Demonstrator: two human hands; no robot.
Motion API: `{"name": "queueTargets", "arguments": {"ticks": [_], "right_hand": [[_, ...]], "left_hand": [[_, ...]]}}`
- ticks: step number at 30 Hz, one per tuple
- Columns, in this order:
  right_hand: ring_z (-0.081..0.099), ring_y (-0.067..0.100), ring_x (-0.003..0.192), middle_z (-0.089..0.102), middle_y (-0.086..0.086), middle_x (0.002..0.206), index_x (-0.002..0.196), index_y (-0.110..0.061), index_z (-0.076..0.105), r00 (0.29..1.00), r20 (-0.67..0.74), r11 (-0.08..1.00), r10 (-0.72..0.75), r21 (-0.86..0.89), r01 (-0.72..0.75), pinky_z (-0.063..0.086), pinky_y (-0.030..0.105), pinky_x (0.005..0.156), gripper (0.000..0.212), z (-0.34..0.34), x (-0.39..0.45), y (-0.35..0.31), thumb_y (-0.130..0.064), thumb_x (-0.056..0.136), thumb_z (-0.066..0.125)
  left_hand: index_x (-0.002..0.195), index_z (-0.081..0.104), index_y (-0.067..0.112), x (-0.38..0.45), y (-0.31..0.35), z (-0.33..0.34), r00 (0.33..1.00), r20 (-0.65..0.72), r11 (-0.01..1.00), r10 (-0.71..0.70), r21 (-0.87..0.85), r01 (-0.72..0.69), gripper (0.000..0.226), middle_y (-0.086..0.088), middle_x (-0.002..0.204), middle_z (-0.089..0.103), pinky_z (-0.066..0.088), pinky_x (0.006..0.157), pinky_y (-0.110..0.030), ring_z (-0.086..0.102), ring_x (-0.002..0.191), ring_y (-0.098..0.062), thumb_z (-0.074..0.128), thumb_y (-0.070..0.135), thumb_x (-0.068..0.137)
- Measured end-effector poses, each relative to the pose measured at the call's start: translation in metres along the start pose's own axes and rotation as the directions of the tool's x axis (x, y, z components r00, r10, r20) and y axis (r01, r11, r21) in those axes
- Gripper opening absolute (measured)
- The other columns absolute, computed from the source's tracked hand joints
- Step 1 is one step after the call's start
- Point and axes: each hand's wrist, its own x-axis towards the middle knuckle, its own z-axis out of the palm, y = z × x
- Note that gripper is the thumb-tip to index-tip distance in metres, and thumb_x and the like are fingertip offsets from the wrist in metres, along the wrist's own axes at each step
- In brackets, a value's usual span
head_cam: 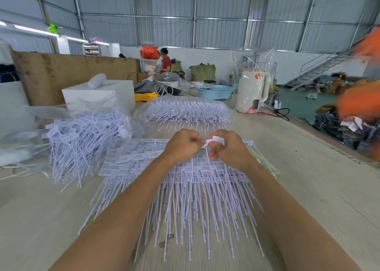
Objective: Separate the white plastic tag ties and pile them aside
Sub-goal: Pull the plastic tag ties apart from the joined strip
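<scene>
Left hand (183, 145) and right hand (228, 149), fingers curled, pinch white tag ties (213, 142) above a pale wooden table (308, 188) in a warehouse.

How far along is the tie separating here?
Done: a loose pile of separated white plastic tag ties lies at left. In hand: left hand and right hand pinch one tag. Left: the joined sheets below, plus a clear bagged bundle beyond.

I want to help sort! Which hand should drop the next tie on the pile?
Probably the left hand: the pile lies on its side of the table. The right hand, pinching a tie, would have to cross over.
</scene>
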Motion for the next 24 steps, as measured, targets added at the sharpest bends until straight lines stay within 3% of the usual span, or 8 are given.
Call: {"name": "queueTargets", "arguments": {"ticks": [4,8,11,13,16,19,21,24], "right_hand": [[0.065,0.030,0.067,0.064,0.016,0.073,0.086,-0.003,0.060,0.991,-0.131,0.998,0.004,-0.056,-0.011,0.056,0.047,0.067,0.007,0.009,0.002,-0.001,0.003,0.085,0.056],[0.059,0.028,0.081,0.063,0.017,0.088,0.089,0.000,0.062,0.971,-0.218,0.977,-0.099,-0.205,0.054,0.050,0.036,0.070,0.010,0.014,-0.004,-0.015,0.003,0.082,0.056],[0.059,0.029,0.081,0.061,0.015,0.090,0.090,0.001,0.061,0.867,-0.384,0.934,-0.318,-0.285,0.217,0.049,0.037,0.069,0.010,0.001,-0.009,-0.038,0.005,0.081,0.057],[0.059,0.025,0.070,0.059,0.006,0.078,0.084,-0.008,0.060,0.821,-0.470,0.946,-0.325,-0.170,0.277,0.048,0.034,0.061,0.008,-0.013,-0.010,-0.051,-0.001,0.085,0.058],[0.052,0.012,0.049,0.054,0.005,0.059,0.076,-0.015,0.057,0.946,-0.295,0.955,-0.133,0.215,0.202,0.045,0.025,0.050,0.020,-0.034,-0.013,-0.057,0.000,0.089,0.056],[0.050,0.009,0.047,0.050,0.007,0.065,0.079,-0.008,0.057,0.986,-0.163,0.818,0.037,0.571,0.064,0.038,0.018,0.044,0.017,-0.049,-0.013,-0.048,0.002,0.092,0.053],[0.056,0.011,0.051,0.052,0.007,0.068,0.079,-0.008,0.057,0.993,-0.066,0.856,0.094,0.514,-0.047,0.039,0.018,0.043,0.015,-0.045,-0.011,-0.041,-0.001,0.092,0.054],[0.056,0.021,0.062,0.054,0.013,0.070,0.069,-0.012,0.053,0.992,-0.052,0.974,0.117,0.201,-0.104,0.039,0.022,0.046,0.023,-0.022,-0.007,-0.032,0.001,0.089,0.056]], "left_hand": [[0.054,0.057,0.019,0.001,0.002,0.005,1.000,-0.015,0.996,-0.020,-0.089,0.019,0.037,0.006,0.045,0.046,0.036,0.060,-0.027,0.041,0.048,-0.013,0.061,0.027,0.090],[0.057,0.063,0.012,0.006,0.005,0.006,0.992,-0.016,0.943,-0.129,-0.312,0.117,0.032,0.005,0.048,0.052,0.036,0.050,-0.018,0.043,0.048,-0.009,0.064,0.017,0.089],[0.055,0.060,0.009,0.010,-0.004,0.000,0.963,-0.088,0.900,-0.256,-0.385,0.204,0.034,0.001,0.046,0.050,0.037,0.048,-0.016,0.043,0.040,-0.009,0.063,0.014,0.088],[0.049,0.058,0.008,0.011,-0.009,-0.001,0.966,-0.140,0.916,-0.217,-0.372,0.152,0.041,0.004,0.047,0.049,0.039,0.058,-0.021,0.043,0.041,-0.006,0.061,0.014,0.090],[0.053,0.054,0.015,0.011,0.002,0.004,0.995,-0.077,0.978,-0.064,-0.201,0.047,0.041,0.006,0.054,0.051,0.036,0.057,-0.021,0.048,0.052,-0.009,0.054,0.016,0.095],[0.064,0.052,0.019,0.015,0.010,0.007,0.998,0.068,0.996,-0.005,-0.086,0.011,0.033,0.003,0.066,0.052,0.033,0.050,-0.022,0.049,0.054,-0.009,0.048,0.006,0.094],[0.065,0.052,0.023,0.014,0.010,0.007,0.993,0.115,1.000,0.001,-0.026,0.002,0.033,0.003,0.066,0.051,0.030,0.050,-0.023,0.044,0.053,-0.010,0.050,0.002,0.090],[0.072,0.054,0.026,0.009,0.009,0.007,0.986,0.169,0.999,0.014,0.029,-0.019,0.033,0.002,0.067,0.051,0.031,0.055,-0.025,0.045,0.059,-0.014,0.046,-0.003,0.086]]}}
